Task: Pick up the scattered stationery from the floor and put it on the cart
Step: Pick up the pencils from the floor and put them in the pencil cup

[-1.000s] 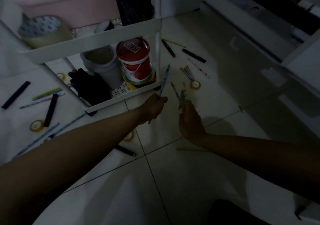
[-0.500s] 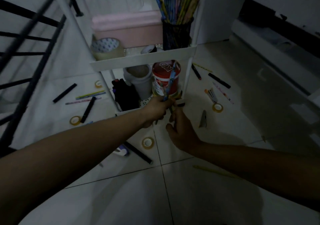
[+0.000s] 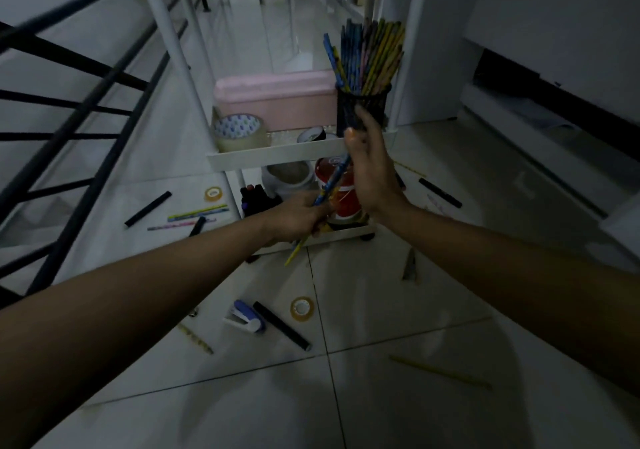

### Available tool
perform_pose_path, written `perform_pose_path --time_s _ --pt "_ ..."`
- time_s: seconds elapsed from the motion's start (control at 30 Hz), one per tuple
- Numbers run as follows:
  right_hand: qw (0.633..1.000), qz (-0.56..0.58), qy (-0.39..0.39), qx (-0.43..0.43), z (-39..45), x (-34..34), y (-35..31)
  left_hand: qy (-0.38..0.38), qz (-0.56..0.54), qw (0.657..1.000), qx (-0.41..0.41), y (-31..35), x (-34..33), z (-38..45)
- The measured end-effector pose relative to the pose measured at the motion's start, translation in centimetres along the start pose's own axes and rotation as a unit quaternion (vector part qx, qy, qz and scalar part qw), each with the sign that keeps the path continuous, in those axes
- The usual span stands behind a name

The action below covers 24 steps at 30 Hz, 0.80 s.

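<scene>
My left hand (image 3: pixel 301 218) grips a blue pencil (image 3: pixel 332 180) and a yellow one (image 3: pixel 294 253) in front of the white cart (image 3: pixel 277 152). The blue pencil's tip reaches the edge of my right hand (image 3: pixel 372 171). That hand is raised with fingers extended against the black mesh pencil cup (image 3: pixel 362 102) on the upper shelf, and I see nothing in it. Still on the floor tiles are a blue stapler (image 3: pixel 246 317), a black marker (image 3: pixel 280 325), a tape ring (image 3: pixel 302 307), a yellow pencil (image 3: pixel 440 372) and a patterned pencil (image 3: pixel 195 338).
The upper shelf also holds a pink box (image 3: pixel 273 99) and a packing tape roll (image 3: pixel 240 132); a red can (image 3: pixel 341 194) and a white jar (image 3: pixel 289 178) stand below. More markers (image 3: pixel 148 208), pencils (image 3: pixel 197 212) and tape (image 3: pixel 213 193) lie left of the cart. Black railing (image 3: pixel 69 102) runs along the left.
The view has lifted from the floor to the cart. My left hand rose with its pencils. My right hand moved from floor level up to the pencil cup.
</scene>
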State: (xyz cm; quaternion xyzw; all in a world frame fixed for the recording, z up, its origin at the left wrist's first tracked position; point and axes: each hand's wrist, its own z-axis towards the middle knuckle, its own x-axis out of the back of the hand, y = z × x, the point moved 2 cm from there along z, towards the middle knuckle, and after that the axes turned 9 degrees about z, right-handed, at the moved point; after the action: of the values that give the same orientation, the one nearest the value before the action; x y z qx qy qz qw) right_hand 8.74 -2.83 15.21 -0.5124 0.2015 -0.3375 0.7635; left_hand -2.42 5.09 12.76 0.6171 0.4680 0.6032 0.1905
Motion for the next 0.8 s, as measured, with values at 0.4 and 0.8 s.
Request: perform_pose_path --time_s 0.4,0.8 --pt "0.989 -0.056 -0.111 -0.082 1.2 0.5 0.7 -0.009 0.001 1.0 -0.015 0.9 0.0 0.7" --pt "0.992 0.009 -0.081 -0.1 1.2 1.4 -0.1 0.14 0.072 0.984 -0.078 3.0 2.6 1.6"
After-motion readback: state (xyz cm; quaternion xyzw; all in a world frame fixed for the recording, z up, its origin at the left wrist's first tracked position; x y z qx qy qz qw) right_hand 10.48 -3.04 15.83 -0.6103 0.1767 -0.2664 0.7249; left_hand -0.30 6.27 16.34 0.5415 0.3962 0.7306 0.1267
